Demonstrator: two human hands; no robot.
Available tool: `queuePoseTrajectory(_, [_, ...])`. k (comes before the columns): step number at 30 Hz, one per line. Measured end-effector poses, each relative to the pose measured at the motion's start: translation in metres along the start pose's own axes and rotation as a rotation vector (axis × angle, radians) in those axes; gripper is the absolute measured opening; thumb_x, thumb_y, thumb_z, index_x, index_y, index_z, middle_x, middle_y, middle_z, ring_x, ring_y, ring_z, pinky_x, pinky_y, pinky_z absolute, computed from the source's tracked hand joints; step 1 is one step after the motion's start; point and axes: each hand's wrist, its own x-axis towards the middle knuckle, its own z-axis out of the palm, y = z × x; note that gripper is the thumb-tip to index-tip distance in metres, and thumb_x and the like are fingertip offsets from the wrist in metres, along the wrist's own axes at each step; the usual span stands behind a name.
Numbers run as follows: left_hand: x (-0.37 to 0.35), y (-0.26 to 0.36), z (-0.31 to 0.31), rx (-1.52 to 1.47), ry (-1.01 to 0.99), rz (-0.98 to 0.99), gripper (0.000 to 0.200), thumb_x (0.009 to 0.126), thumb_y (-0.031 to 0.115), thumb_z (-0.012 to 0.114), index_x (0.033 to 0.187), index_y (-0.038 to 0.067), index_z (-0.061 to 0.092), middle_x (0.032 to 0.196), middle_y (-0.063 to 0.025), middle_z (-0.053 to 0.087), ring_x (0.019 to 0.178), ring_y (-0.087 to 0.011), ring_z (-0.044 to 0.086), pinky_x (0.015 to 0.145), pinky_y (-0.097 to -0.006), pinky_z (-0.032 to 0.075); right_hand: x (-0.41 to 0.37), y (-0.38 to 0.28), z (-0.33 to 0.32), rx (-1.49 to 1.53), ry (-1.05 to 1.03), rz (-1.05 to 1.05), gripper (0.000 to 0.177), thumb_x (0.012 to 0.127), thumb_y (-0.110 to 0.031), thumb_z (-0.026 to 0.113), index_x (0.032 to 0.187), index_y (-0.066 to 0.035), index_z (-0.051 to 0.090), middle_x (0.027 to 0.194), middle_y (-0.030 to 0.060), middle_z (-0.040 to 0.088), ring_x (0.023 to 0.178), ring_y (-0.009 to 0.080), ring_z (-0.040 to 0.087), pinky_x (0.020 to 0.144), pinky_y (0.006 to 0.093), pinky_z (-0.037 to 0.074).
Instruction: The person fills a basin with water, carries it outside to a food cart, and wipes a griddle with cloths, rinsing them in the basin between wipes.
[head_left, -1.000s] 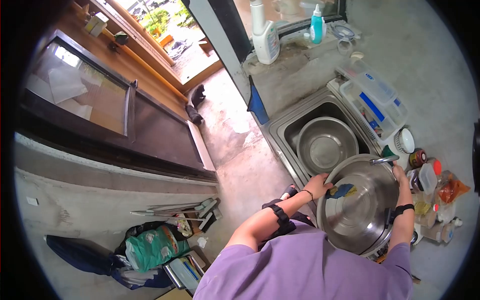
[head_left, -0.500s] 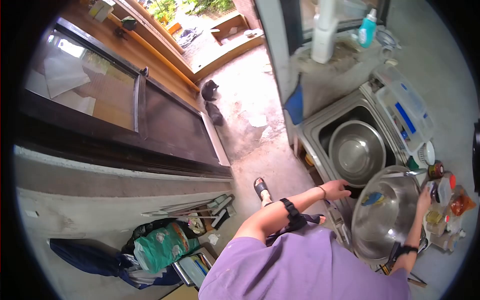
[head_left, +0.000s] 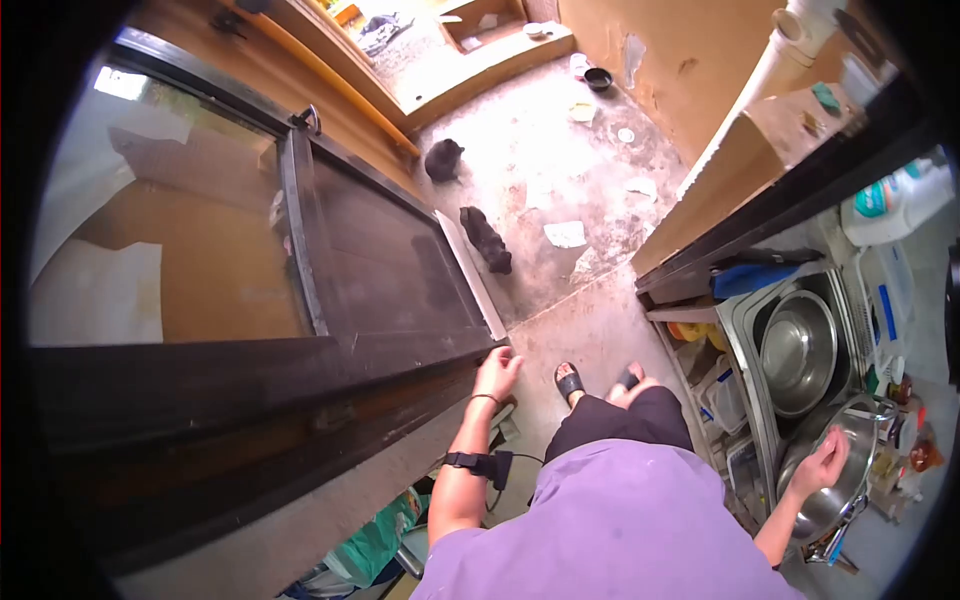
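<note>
My left hand [head_left: 498,373] hangs beside the lower edge of the dark-framed sliding door [head_left: 390,250], its fingers loosely bent and apart with nothing in them. At the right, my right hand [head_left: 824,462] is in the air over a large steel basin [head_left: 822,508]. Its fingers are drawn together and no object shows in them. The basin stands at the near end of the sink [head_left: 745,330], and a smaller steel bowl [head_left: 800,355] sits inside the sink.
Two black animals [head_left: 486,240] are on the concrete floor [head_left: 560,330] past the doorway. Jars and a bag [head_left: 924,455] crowd the right side. Shelves under the sink hold plastic boxes [head_left: 722,395]. A green bag [head_left: 375,545] lies at lower left.
My body has turned toward the doorway. My left hand has swung from the sink to the door side. My right hand has come away from the items beside the basin.
</note>
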Motion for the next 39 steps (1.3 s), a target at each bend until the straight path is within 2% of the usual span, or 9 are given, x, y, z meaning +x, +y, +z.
queuePoseTrajectory(3, [0.008,-0.022,-0.052,0.133,0.039,-0.045,0.058,0.086,0.037,0.068,0.129,0.0,0.057,0.112,-0.0217,0.069,0.104,-0.0311,0.068,0.091,-0.0387,0.053,0.068,-0.066,0.04,-0.062,0.024,-0.358,0.024,0.098,-0.006,0.053,0.112,0.012,0.061,0.111,0.0203,0.063,0.098,0.0312,0.063,0.089,0.0393,0.052])
queuePoseTrajectory(9, [0.004,-0.04,-0.116,0.038,0.024,-0.172,0.065,0.09,0.037,0.068,0.14,0.002,0.046,0.116,-0.0201,0.067,0.11,-0.0297,0.065,0.095,-0.0384,0.051,0.186,-0.115,0.154,0.125,0.325,-0.351,0.045,0.098,-0.011,0.055,0.134,0.013,0.042,0.128,0.0254,0.055,0.112,0.0362,0.06,0.095,0.0441,0.051])
queuePoseTrajectory(10, [0.008,-0.042,-0.114,0.008,-0.043,-0.083,0.065,0.09,0.034,0.07,0.141,0.003,0.045,0.117,-0.0175,0.067,0.104,-0.0248,0.066,0.089,-0.0365,0.053,0.199,-0.122,0.168,0.189,0.295,-0.409,0.052,0.099,-0.016,0.054,0.138,0.012,0.035,0.133,0.0267,0.05,0.117,0.0376,0.056,0.097,0.0496,0.05])
queuePoseTrajectory(12, [0.007,-0.037,-0.112,-0.375,-0.099,-0.32,0.064,0.09,0.032,0.071,0.141,0.004,0.046,0.117,-0.0134,0.066,0.097,-0.0178,0.065,0.082,-0.0338,0.054,0.213,-0.121,0.186,0.398,0.252,-0.451,0.054,0.1,-0.023,0.055,0.138,0.011,0.036,0.136,0.0274,0.047,0.122,0.038,0.052,0.098,0.0526,0.049])
queuePoseTrajectory(17, [0.016,-0.042,-0.114,-0.285,-0.053,-0.353,0.056,0.094,0.029,0.066,0.14,0.004,0.048,0.109,-0.0095,0.067,0.089,-0.0122,0.063,0.076,-0.0296,0.054,0.226,-0.141,0.213,0.364,0.232,-0.479,0.059,0.099,-0.029,0.057,0.138,0.01,0.036,0.136,0.0272,0.046,0.123,0.0382,0.05,0.098,0.052,0.048])
queuePoseTrajectory(20, [0.026,-0.076,-0.105,-0.104,-0.042,-0.284,0.06,0.091,0.036,0.067,0.138,0.003,0.05,0.115,-0.0157,0.069,0.099,-0.024,0.068,0.089,-0.0357,0.053,0.227,-0.14,0.22,0.259,0.281,-0.507,0.058,0.098,-0.028,0.059,0.136,0.01,0.037,0.135,0.0278,0.048,0.12,0.0386,0.053,0.095,0.0499,0.05])
queuePoseTrajectory(22, [0.017,-0.041,-0.112,-0.004,-0.055,-0.239,0.06,0.089,0.036,0.068,0.136,0.004,0.051,0.117,-0.0176,0.068,0.106,-0.0278,0.067,0.093,-0.0369,0.052,0.231,-0.138,0.222,0.199,0.399,-0.536,0.054,0.098,-0.023,0.06,0.133,0.011,0.039,0.131,0.0287,0.051,0.114,0.0389,0.057,0.093,0.0487,0.051])
queuePoseTrajectory(30, [0.013,-0.037,-0.099,0.084,-0.259,-0.218,0.057,0.089,0.037,0.068,0.135,0.007,0.054,0.119,-0.017,0.067,0.111,-0.0288,0.065,0.096,-0.0381,0.05,0.233,-0.163,0.204,0.16,0.471,-0.504,0.042,0.093,-0.012,0.061,0.125,0.012,0.048,0.122,0.0254,0.061,0.109,0.0344,0.062,0.093,0.0421,0.05])
queuePoseTrajectory(39, [0.009,-0.019,-0.105,0.026,-0.206,-0.1,0.058,0.09,0.036,0.067,0.137,0.005,0.052,0.12,-0.0172,0.067,0.112,-0.0272,0.064,0.097,-0.0375,0.05,0.144,-0.16,0.129,0.13,0.408,-0.123,0.034,0.096,-0.009,0.06,0.125,0.008,0.057,0.123,0.0159,0.063,0.108,0.0236,0.061,0.093,0.0318,0.047])
